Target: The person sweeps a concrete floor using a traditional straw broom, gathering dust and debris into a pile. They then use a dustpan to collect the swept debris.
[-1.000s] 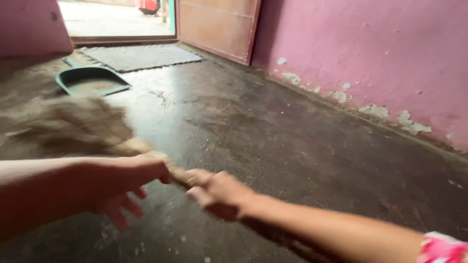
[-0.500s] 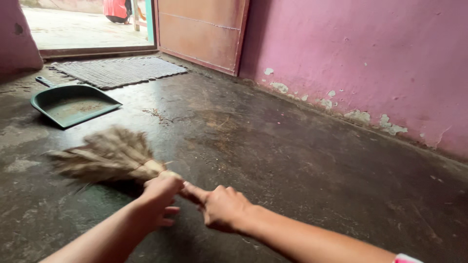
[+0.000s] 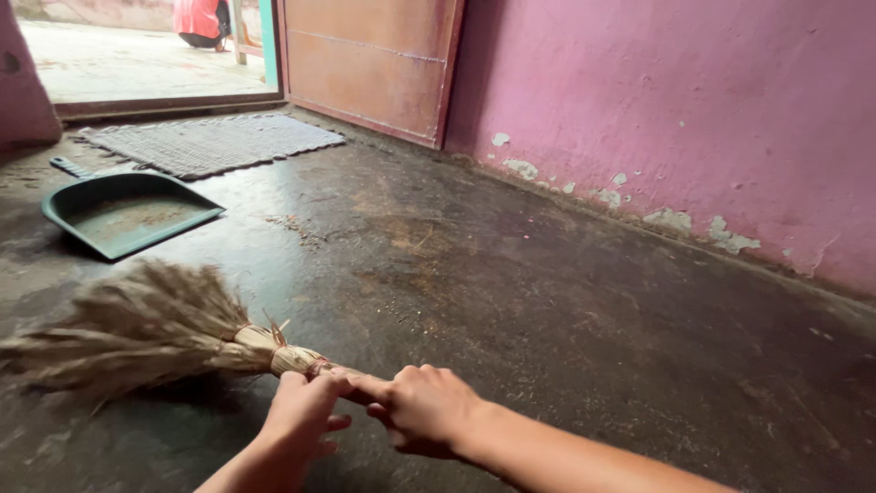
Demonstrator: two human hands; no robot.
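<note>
A short straw broom (image 3: pixel 137 333) lies low over the dark concrete floor (image 3: pixel 566 310), its bristles fanned out to the left. My left hand (image 3: pixel 306 415) pinches the broom's bound neck with thumb and fingers. My right hand (image 3: pixel 424 411) is closed around the handle just behind it, and the two hands touch. Most of the handle is hidden under my right hand and forearm. A green dustpan (image 3: pixel 123 212) with some dirt in it sits on the floor beyond the bristles, at the upper left.
A grey woven doormat (image 3: pixel 210 141) lies before an open doorway, with a brown door (image 3: pixel 365 64) swung inward. A pink wall (image 3: pixel 675 119) with peeling paint runs along the right. Small debris (image 3: pixel 297 226) is scattered near the dustpan. A person in red crouches outside.
The broom's bristles have swung down and left, now lying lower and stiller. Both hands have dropped toward the bottom of the view and stayed on the broom.
</note>
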